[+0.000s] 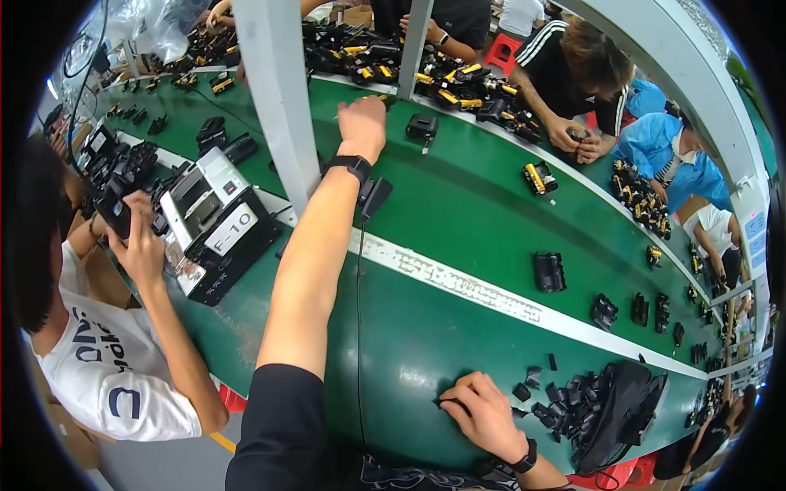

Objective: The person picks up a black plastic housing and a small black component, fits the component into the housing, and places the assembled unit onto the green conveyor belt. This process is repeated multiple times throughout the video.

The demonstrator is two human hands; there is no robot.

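Note:
My left arm stretches far across the green conveyor belt (458,237). My left hand (363,123) is closed at its far end, with a black-and-yellow part (387,99) showing at the fingers. A black housing (422,126) with a short white lead lies to its right. Under my left wrist, a black corded device (375,198) stands by the white rail. My right hand (479,409) rests low over the near green table, fingers curled and thumb against them; a small dark piece (440,400) shows at the tips. Beside it lie many small black plastic pieces (565,405).
A black bag (626,409) lies beside the loose pieces. A white upright post (278,90) and a boxy machine (217,209) stand left of my arm. A person in a white shirt (115,376) works at left. Black-and-yellow assemblies (467,86) line the far side, where others work.

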